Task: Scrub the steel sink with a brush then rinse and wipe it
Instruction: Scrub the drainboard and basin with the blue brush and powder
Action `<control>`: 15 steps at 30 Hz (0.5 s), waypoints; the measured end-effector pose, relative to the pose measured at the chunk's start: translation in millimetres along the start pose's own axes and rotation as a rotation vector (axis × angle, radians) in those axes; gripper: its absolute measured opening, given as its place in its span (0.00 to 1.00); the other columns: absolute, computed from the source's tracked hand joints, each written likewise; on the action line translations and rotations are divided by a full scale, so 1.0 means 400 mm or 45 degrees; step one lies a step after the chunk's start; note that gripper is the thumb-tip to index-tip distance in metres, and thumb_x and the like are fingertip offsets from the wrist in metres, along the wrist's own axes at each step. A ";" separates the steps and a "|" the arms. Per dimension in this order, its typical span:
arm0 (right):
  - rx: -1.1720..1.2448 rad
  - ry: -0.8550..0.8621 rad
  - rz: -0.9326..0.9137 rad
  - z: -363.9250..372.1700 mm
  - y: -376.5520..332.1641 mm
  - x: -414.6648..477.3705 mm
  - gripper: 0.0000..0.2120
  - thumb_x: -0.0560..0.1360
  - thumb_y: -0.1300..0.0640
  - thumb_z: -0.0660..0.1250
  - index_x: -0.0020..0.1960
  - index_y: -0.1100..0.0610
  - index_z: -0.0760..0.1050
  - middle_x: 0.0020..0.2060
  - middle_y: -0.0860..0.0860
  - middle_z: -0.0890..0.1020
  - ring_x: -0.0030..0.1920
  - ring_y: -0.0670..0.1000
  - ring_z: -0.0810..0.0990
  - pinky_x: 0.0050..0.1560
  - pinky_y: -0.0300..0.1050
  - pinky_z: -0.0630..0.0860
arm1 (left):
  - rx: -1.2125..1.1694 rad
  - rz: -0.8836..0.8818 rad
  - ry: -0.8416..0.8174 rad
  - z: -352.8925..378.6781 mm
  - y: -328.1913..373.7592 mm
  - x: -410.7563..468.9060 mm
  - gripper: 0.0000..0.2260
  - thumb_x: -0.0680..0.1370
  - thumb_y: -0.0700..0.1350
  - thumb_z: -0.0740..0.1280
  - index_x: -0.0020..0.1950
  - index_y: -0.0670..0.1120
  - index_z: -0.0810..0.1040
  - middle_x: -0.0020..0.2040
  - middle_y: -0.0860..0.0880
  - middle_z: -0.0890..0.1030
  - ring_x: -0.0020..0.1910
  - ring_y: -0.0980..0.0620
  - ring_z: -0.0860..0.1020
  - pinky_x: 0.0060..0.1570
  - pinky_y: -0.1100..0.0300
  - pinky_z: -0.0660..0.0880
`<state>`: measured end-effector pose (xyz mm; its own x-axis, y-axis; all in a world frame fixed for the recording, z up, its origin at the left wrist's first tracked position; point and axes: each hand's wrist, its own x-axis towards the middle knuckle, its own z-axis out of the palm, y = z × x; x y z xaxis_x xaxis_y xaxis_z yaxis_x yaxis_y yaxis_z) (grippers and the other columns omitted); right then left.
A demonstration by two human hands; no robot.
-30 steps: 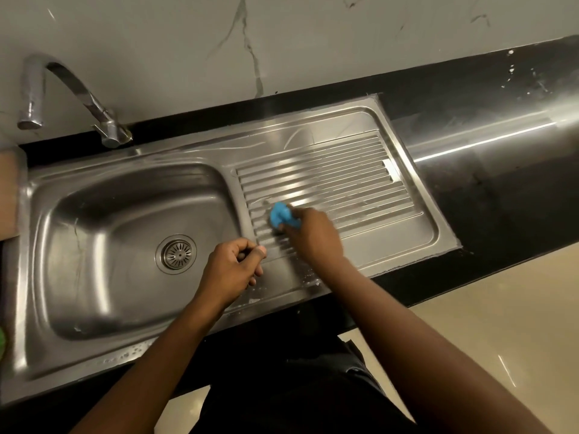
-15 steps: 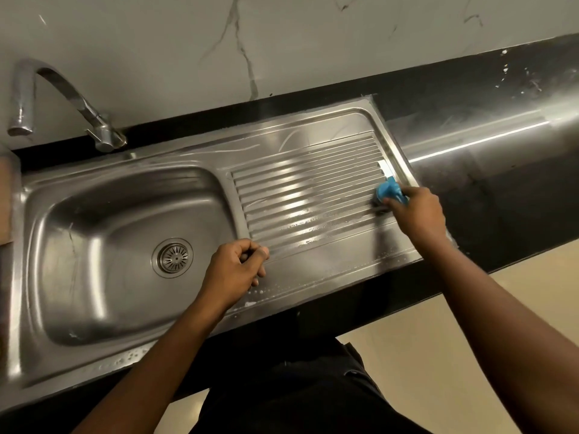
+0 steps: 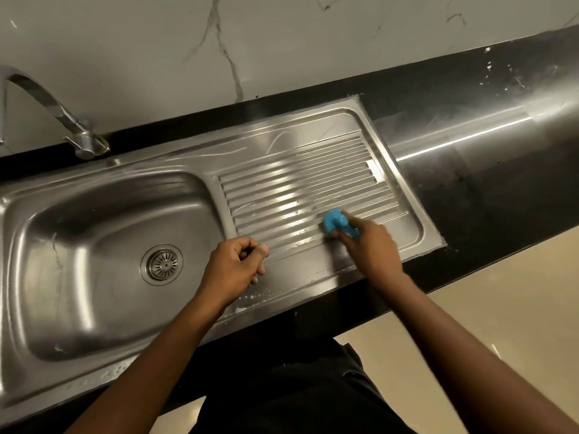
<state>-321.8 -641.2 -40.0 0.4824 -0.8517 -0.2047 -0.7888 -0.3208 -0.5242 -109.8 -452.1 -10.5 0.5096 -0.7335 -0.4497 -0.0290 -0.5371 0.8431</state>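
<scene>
The steel sink [image 3: 313,126] fills the middle of the view, with a deep basin [image 3: 103,311] on the left and a ribbed drainboard [image 3: 282,189] on the right. My right hand [image 3: 372,249] grips a blue brush [image 3: 334,221] and holds it down on the lower ribs of the drainboard. My left hand [image 3: 233,270] rests with curled fingers on the flat strip between basin and drainboard and holds nothing. Soapy streaks and droplets lie on the drainboard and the front rim.
A steel tap [image 3: 62,117] rises at the back left, its spout cut by the frame's edge. The drain strainer [image 3: 162,264] sits in the basin floor. Black countertop [image 3: 485,195] surrounds the sink, a marble wall [image 3: 282,42] stands behind, and beige floor [image 3: 501,308] lies below.
My right hand swept the blue brush from the left ribs to the drainboard's right edge, then back left to the lower middle ribs. The left hand stayed in place.
</scene>
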 end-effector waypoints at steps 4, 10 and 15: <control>-0.072 0.114 0.153 -0.128 0.116 0.076 0.24 0.80 0.45 0.70 0.73 0.52 0.74 0.57 0.56 0.84 0.48 0.49 0.81 0.48 0.47 0.80 | 0.006 -0.001 -0.006 0.003 -0.001 0.003 0.10 0.83 0.49 0.69 0.46 0.46 0.84 0.36 0.46 0.85 0.32 0.51 0.80 0.37 0.55 0.78; 0.124 0.200 0.316 -0.148 0.139 0.102 0.24 0.80 0.46 0.71 0.72 0.54 0.75 0.58 0.54 0.84 0.47 0.47 0.82 0.45 0.44 0.80 | 0.004 -0.002 -0.016 0.020 -0.001 0.006 0.09 0.83 0.48 0.69 0.47 0.46 0.84 0.36 0.46 0.85 0.32 0.51 0.80 0.37 0.55 0.78; 0.199 0.111 0.202 -0.026 0.021 0.014 0.23 0.80 0.46 0.70 0.72 0.53 0.75 0.57 0.52 0.83 0.42 0.40 0.78 0.42 0.35 0.73 | 0.016 0.008 -0.048 0.043 0.008 0.019 0.09 0.83 0.49 0.69 0.46 0.47 0.84 0.36 0.46 0.85 0.32 0.51 0.80 0.37 0.55 0.78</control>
<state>-329.6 -653.0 -36.9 0.3172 -0.9211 -0.2258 -0.7801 -0.1180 -0.6145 -120.7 -466.6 -16.5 0.4765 -0.7518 -0.4557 -0.0431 -0.5377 0.8420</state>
